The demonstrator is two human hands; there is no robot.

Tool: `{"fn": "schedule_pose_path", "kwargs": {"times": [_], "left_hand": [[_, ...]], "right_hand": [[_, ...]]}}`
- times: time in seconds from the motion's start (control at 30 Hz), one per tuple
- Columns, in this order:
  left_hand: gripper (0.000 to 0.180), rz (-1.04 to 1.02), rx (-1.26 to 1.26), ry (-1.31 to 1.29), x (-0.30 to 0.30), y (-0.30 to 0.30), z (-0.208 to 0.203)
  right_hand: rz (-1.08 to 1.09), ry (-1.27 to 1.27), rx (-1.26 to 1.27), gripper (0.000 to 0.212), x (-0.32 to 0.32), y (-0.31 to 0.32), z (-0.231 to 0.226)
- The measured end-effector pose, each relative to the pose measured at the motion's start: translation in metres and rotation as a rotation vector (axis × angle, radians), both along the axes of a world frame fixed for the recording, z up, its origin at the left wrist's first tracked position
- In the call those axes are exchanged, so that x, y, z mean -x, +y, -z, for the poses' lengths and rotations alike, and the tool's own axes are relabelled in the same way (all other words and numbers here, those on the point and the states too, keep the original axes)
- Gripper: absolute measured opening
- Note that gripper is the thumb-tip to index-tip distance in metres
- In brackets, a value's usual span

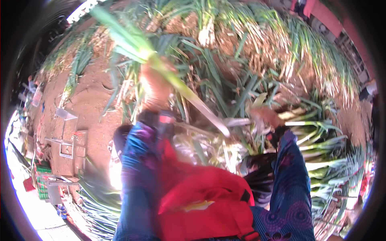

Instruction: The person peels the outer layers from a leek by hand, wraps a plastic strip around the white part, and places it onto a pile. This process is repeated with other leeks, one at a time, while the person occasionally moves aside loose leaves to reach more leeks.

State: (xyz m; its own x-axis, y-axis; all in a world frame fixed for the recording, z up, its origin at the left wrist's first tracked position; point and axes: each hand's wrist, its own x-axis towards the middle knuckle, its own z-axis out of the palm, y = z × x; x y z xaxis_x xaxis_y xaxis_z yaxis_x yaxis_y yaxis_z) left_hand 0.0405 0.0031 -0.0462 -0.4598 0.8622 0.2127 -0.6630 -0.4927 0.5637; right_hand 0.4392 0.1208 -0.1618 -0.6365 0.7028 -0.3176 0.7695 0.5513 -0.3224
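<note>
Leek with broad green leaves and a slim white shank (179, 86) slants through my left grip (156, 82), its leaves up and away to the left, its pale root end down toward the right. My fingers are closed around it near where green turns white. My right grip (267, 117) is at the near side of the leafy heap, too blurred for me to tell whether it holds anything.

To handle this stalk well, I judge that I should clasp it firmly but without squeezing, since the layered shank probably bruises and the leaves could crease. Keeping the root end low and in sight should help me guide it, and a slower wrist should stop the leaves whipping.

Below the tip lies a loose tangle of pale, papery-looking leaves and stems (205, 148), glossy in the sun. Beside my right sleeve, long green-and-white leeks (321, 164) lie side by side, straight and sleek. Beyond, shaggy green bunches with straw-pale stems (297, 56) stretch in a curve over dry, crumbly reddish-brown soil (96, 96).
</note>
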Motion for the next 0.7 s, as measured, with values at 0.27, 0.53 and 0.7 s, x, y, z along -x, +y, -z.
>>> {"fn": "schedule_pose_path", "kwargs": {"times": [0.27, 0.53, 0.7], "left_hand": [[0.037, 0.382, 0.127, -0.127, -0.072, 0.017, 0.033], [0.038, 0.493, 0.198, -0.08, -0.136, 0.027, 0.038], [0.039, 0.576, 0.155, -0.052, -0.14, 0.021, 0.044]], "right_hand": [[0.211, 0.806, 0.226, 0.028, 0.064, -0.075, -0.024], [0.236, 1.085, 0.117, 0.035, 0.094, -0.092, -0.067], [0.234, 1.254, 0.319, 0.024, 0.095, -0.097, -0.066]]}}
